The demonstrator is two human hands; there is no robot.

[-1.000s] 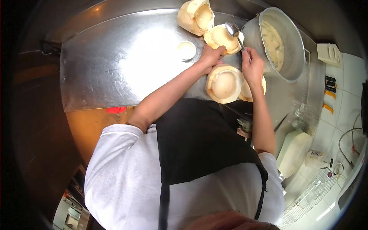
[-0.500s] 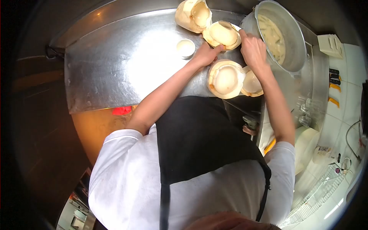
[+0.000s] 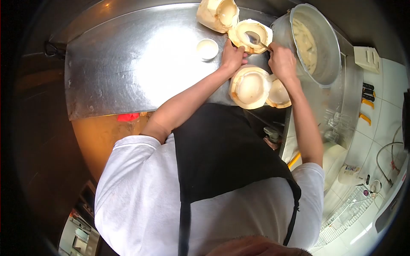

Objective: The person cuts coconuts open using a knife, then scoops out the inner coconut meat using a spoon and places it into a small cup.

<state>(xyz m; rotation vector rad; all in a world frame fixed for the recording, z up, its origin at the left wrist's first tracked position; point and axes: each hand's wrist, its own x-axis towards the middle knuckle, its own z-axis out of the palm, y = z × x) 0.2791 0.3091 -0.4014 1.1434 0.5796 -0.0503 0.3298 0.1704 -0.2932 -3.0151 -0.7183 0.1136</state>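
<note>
My right hand [image 3: 282,62] grips the handle of a metal spoon [image 3: 253,38], whose bowl is inside an opened coconut [image 3: 265,32] with pale white contents. My left hand [image 3: 234,57] holds that coconut by its near left side, fingers curled at its rim. Behind it to the left, another cut coconut [image 3: 209,16] lies tilted, touching or almost touching it. Closer to my body are two more opened coconuts, one [image 3: 250,87] larger in view and one [image 3: 278,94] partly behind it. A small white bowl [image 3: 207,49] stands left of my left hand.
A large metal pot [image 3: 277,32] holding a pale, creamy mixture with strips in it stands right of my right hand. The steel counter [image 3: 111,64] stretches to the left. Knives [image 3: 368,94] hang on the tiled wall at the right, near a white holder [image 3: 366,59].
The spoon has moved from the coconut's far right edge to inside its opening, toward me. My right hand has shifted slightly nearer to my body; the left still holds the coconut.
</note>
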